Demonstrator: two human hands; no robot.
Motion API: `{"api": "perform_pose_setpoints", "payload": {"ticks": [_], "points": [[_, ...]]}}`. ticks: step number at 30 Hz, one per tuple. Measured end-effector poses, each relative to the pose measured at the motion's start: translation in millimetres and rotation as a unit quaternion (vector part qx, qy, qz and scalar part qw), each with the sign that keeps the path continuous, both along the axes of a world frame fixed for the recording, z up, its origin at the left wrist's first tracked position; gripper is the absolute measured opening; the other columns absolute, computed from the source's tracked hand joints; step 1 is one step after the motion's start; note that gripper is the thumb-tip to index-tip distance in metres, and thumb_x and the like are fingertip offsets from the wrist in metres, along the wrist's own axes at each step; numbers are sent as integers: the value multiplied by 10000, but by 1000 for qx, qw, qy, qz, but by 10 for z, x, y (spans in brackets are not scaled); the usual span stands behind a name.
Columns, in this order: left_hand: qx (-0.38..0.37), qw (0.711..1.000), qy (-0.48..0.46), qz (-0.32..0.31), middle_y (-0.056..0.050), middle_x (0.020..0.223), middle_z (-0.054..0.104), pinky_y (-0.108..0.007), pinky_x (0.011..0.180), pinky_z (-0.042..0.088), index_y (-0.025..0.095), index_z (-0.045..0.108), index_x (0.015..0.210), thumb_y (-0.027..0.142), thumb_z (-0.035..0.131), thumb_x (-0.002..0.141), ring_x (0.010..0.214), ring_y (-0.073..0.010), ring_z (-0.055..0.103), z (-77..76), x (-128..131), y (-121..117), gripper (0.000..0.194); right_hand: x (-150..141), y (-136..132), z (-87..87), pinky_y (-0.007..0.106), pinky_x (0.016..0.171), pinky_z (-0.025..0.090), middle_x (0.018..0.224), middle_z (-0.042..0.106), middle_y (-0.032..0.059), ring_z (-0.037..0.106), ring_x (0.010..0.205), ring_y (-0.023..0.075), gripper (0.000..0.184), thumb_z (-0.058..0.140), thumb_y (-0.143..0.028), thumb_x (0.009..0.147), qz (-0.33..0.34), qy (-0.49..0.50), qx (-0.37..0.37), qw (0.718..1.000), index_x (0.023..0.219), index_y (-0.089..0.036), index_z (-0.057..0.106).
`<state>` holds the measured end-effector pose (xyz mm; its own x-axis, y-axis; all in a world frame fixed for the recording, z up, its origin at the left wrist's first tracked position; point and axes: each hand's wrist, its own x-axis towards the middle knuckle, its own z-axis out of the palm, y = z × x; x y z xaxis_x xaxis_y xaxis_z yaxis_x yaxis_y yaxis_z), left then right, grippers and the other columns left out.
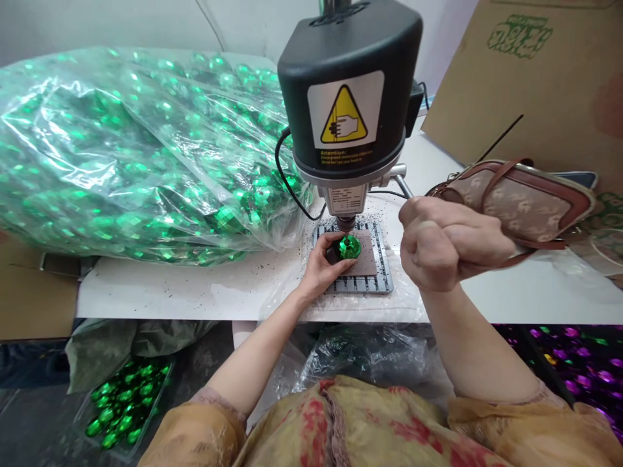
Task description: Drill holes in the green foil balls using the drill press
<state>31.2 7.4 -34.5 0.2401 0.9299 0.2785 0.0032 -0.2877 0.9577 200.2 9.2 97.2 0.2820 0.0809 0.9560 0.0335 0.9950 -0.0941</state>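
A shiny green faceted ball [350,247] rests on a flat square board [367,259] on the slotted metal base [384,283] of a small bench drill press [348,97]. My left hand [324,264] grips the ball from its left side, thumb in front and fingers behind. A dark hole shows in the ball's top, just under the chuck [346,223]; whether the bit touches it I cannot tell. At the machine's right, my right hand [433,243] is closed in a fist around the lever [402,181], whose end is hidden inside the fingers.
A big clear bag [146,155] of green balls fills the table's left side. A patterned pouch [525,201] and a cardboard box [535,78] stand at the right. Below the table are a tub of green balls [124,405] and purple balls [579,363]. Dark shavings surround the base.
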Motion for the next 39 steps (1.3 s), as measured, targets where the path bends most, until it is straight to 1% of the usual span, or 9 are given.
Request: {"api": "perform_pose_setpoints", "payload": {"ticks": [8, 12, 17, 20, 26, 29, 32, 36, 39], "points": [[26, 997, 38, 56, -113, 1245, 663, -440, 1044, 517, 205, 566, 1163, 393, 858, 740, 1171, -249, 650, 86, 43, -56, 547, -142, -79, 557, 303, 422, 157, 413, 237, -66, 258, 355, 49, 560, 689, -280, 840, 11, 115, -140, 983, 435, -195, 311], [174, 967, 115, 146, -103, 1159, 669, -422, 964, 550, 220, 572, 1113, 333, 819, 772, 1116, -245, 664, 190, -92, -383, 436, -175, -8, 752, 282, 420, 177, 404, 177, -82, 300, 350, 46, 552, 669, -446, 857, 34, 124, -139, 982, 470, -213, 353], [355, 904, 237, 19, -101, 1056, 714, -341, 700, 607, 251, 629, 1080, 381, 828, 730, 878, -225, 714, -132, -579, -1125, 423, -127, 31, 687, 270, 430, 179, 412, 271, -62, 325, 370, 31, 652, 612, -612, 833, 38, 109, -134, 984, 470, -221, 237], [202, 898, 381, -82, -113, 1102, 728, -391, 766, 629, 275, 688, 1026, 376, 734, 829, 916, -252, 729, -479, -782, -1505, 226, -112, 111, 646, 255, 431, 166, 410, 302, -60, 333, 370, 18, 736, 727, -484, 794, 46, 114, -101, 987, 486, -210, 117], [-194, 898, 396, -2, -162, 1375, 617, -511, 1063, 518, 241, 570, 1385, 494, 509, 966, 1311, -319, 601, -867, -665, -1732, 493, -67, 171, 617, 269, 415, 160, 387, 318, -50, 328, 352, 32, 732, 705, -629, 754, 57, 112, -85, 989, 445, -217, 185], [-239, 882, 357, -195, -122, 1310, 685, -505, 1083, 505, 262, 655, 1301, 616, 591, 885, 1317, -318, 594, -936, -524, -1697, 550, -56, 65, 615, 278, 464, 220, 433, 346, -39, 387, 417, 46, 717, 652, -749, 713, 36, 95, -161, 982, 437, -208, 269], [-250, 822, 355, -369, -16, 1007, 790, -379, 818, 627, 292, 766, 958, 601, 566, 900, 953, -248, 751, -978, -401, -1672, 372, -71, 15, 611, 282, 435, 188, 432, 328, -48, 355, 392, 39, 711, 660, -733, 728, 25, 107, -170, 979, 450, -207, 272], [-216, 779, 432, -399, -10, 556, 662, -387, 585, 583, 234, 589, 523, 398, 697, 831, 624, -261, 717, -751, -347, -1572, 365, -87, 29, 615, 277, 382, 119, 374, 215, -58, 283, 338, 41, 690, 692, -377, 826, 18, 118, -125, 985, 466, -204, 128], [-86, 784, 487, -375, -50, 628, 668, -424, 639, 567, 223, 598, 593, 355, 720, 816, 709, -299, 721, -141, -448, -1358, 287, -68, 8, 620, 284, 328, 103, 335, 246, -54, 265, 285, 62, 636, 680, -360, 810, 27, 84, -141, 986, 414, -206, 207]]}}
